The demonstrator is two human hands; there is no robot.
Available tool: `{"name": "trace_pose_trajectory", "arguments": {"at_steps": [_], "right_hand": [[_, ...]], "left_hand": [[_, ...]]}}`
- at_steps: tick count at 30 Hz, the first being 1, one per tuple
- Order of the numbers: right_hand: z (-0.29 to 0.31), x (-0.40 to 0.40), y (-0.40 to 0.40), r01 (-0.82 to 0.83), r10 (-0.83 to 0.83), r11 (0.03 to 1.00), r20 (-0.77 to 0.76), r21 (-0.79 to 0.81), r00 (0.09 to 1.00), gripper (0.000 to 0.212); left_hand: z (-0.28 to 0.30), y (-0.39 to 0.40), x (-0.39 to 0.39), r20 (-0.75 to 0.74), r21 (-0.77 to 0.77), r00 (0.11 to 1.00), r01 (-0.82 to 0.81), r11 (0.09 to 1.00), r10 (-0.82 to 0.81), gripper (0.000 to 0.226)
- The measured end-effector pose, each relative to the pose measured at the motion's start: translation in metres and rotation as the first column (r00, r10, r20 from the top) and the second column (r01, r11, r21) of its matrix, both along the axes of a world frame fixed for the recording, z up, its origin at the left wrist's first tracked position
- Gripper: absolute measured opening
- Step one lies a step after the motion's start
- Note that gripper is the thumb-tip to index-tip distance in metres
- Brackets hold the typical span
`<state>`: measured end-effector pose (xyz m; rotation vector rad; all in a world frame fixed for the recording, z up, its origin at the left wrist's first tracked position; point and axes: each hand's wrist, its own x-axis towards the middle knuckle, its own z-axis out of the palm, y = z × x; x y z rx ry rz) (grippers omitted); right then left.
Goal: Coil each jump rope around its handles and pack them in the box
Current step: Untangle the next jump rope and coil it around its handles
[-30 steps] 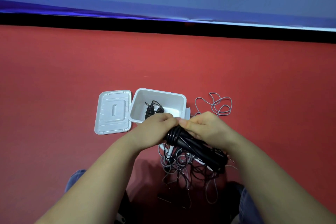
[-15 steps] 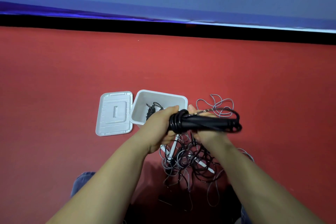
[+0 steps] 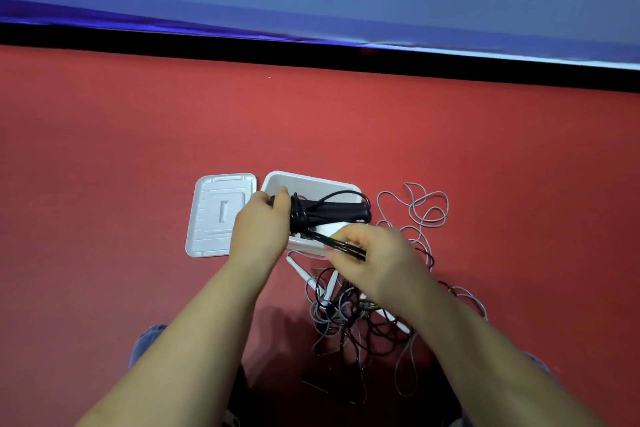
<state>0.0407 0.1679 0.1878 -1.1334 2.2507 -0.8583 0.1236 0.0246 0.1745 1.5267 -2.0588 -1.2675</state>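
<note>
A black jump rope, its cord coiled around both black handles, lies level over the open white box. My left hand grips the handles' left end. My right hand pinches a bundle of the black cord strands that runs down from the coil. What the box holds is hidden behind the rope and my hands. On the red floor below my hands lies a tangle of grey and black ropes with white handles.
The box's white lid lies flat on the floor just left of the box. Loops of grey rope spread to the right of the box. A black strip and blue wall run across the far side. My knees are at the bottom.
The coiled black rope has moved forward and left, from beside the box to over it. My right hand left the handles' underside and now pinches the loose cord strands.
</note>
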Motion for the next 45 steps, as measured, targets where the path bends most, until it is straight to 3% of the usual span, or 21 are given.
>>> {"name": "trace_pose_trajectory", "arguments": {"at_steps": [5,9,12,15,18,23,25,29,30,33,37,40,45], "right_hand": [[0.000,-0.020,0.008,-0.033,0.003,0.989,-0.202,-0.145,0.979,0.013],[-0.001,-0.031,0.018,0.001,-0.027,0.991,-0.195,-0.130,0.980,0.019],[0.001,-0.033,0.019,-0.014,0.012,1.000,-0.122,-0.016,0.992,0.022],[0.000,-0.039,0.021,-0.062,0.043,0.990,0.144,0.129,0.989,0.034],[0.001,-0.040,0.022,-0.106,0.042,0.988,0.454,0.116,0.890,0.048],[0.006,-0.038,0.019,-0.045,-0.001,0.997,0.628,0.057,0.778,0.047],[0.011,-0.038,0.021,-0.013,-0.035,0.998,0.721,0.061,0.692,0.042],[0.008,-0.025,0.015,0.263,-0.026,0.961,0.915,-0.089,0.404,0.037],[0.004,-0.019,0.010,0.349,-0.002,0.927,0.929,-0.137,0.370,0.038],[-0.009,-0.008,-0.005,0.523,-0.138,0.842,0.882,-0.135,0.450,0.043],[-0.002,-0.011,-0.013,0.609,-0.432,0.782,0.819,0.131,0.379,0.041],[-0.004,0.001,-0.013,0.520,-0.410,0.851,0.710,0.071,0.573,0.042],[-0.004,0.013,-0.011,0.295,-0.251,0.954,0.682,0.054,0.687,0.041]], "left_hand": [[0.003,0.008,-0.004,0.118,-0.006,0.979,0.166,0.986,-0.164,0.036],[0.004,0.014,-0.004,0.073,0.106,0.914,0.390,0.915,-0.398,0.037],[0.001,0.018,-0.002,0.019,0.170,0.848,0.520,0.837,-0.530,0.035],[0.003,0.020,-0.001,-0.125,0.236,0.838,0.545,0.804,-0.531,0.035],[0.009,0.022,0.000,-0.234,0.271,0.823,0.566,0.779,-0.517,0.033],[0.016,0.026,-0.002,-0.384,0.334,0.790,0.601,0.726,-0.478,0.042],[0.019,0.029,-0.002,-0.405,0.351,0.791,0.598,0.721,-0.458,0.033],[0.026,0.032,-0.006,-0.441,0.386,0.824,0.532,0.754,-0.356,0.027],[0.026,0.032,-0.008,-0.442,0.392,0.837,0.504,0.769,-0.323,0.029],[0.025,0.035,-0.014,-0.441,0.465,0.880,0.393,0.793,-0.177,0.032],[0.022,0.040,-0.020,-0.414,0.551,0.910,0.266,0.791,-0.017,0.033],[0.022,0.034,-0.022,-0.346,0.546,0.931,0.098,0.832,0.117,0.032],[0.008,0.017,-0.014,-0.178,0.161,0.984,0.009,0.987,0.020,0.033]]}}
